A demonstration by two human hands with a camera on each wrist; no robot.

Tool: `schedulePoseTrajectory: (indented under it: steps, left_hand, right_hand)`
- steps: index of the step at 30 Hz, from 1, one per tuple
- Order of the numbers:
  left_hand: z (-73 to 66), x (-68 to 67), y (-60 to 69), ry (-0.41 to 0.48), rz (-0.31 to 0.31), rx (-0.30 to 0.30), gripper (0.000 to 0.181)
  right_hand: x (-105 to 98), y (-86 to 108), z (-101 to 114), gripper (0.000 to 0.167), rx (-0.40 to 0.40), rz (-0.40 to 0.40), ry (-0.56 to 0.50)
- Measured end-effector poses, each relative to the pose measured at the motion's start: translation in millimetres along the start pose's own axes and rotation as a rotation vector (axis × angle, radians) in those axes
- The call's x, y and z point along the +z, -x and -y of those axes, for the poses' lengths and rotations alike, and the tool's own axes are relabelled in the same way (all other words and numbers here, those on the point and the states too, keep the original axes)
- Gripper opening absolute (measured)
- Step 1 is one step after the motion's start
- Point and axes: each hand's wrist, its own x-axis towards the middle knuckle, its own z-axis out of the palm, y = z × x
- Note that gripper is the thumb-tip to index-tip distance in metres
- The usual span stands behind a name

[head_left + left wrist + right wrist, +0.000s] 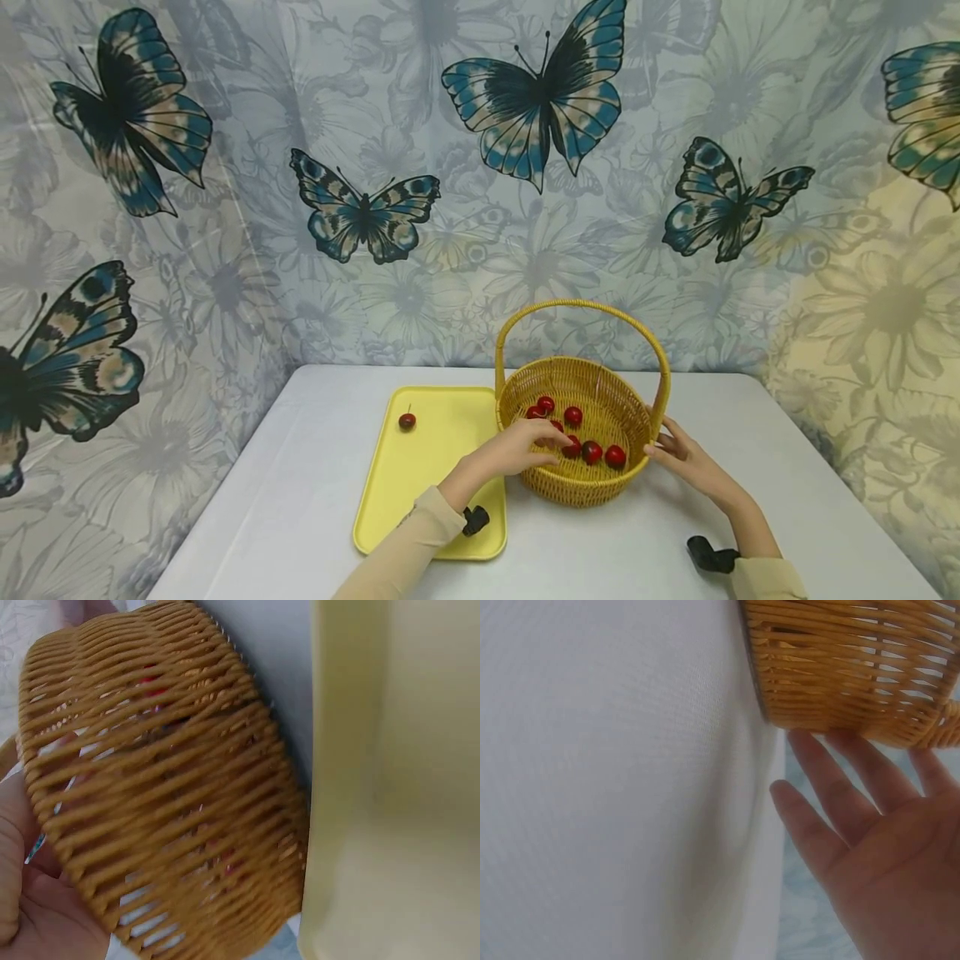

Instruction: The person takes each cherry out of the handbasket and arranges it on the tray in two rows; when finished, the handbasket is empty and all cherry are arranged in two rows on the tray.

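Observation:
A yellow wicker basket [577,492] with a tall handle holds several dark red cherries [615,456]. My left hand [517,450] reaches over its left rim, fingers loosely bent above the cherries, with nothing visible between them. In the left wrist view the basket wall [165,795] hides part of that hand [45,900]. At the basket's right side my right hand [693,467] touches it near the handle base; the right wrist view shows the fingers of this hand [885,840] extended against the wicker [840,682].
Left of the basket lies a yellow tray [427,492], with one stemmed cherry [407,422] near its upper left corner. Both stand on a white table [285,500]. Behind is a butterfly-patterned cloth [465,292].

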Motion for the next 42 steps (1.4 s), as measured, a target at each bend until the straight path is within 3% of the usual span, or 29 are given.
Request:
schedulePoseTrajectory:
  steps: [25, 34, 42]
  left_hand:
    - [-20.7, 34.7, -62.1, -0.143, 0.111, -0.078, 0.029]
    - [-20.5, 41.8, -86.3, -0.197, 0.148, -0.099, 0.027]
    - [-18.9, 48.0, -97.8, -0.205, 0.179, -0.134, 0.03]
  right_hand:
    - [0, 1.6, 5, 0.066, 0.005, 0.017, 0.006]
    - [0, 3.0, 3, 0.066, -0.007, 0.029, -0.024]
    - [-1, 2.3, 3, 0.066, 0.002, 0.029, -0.016]
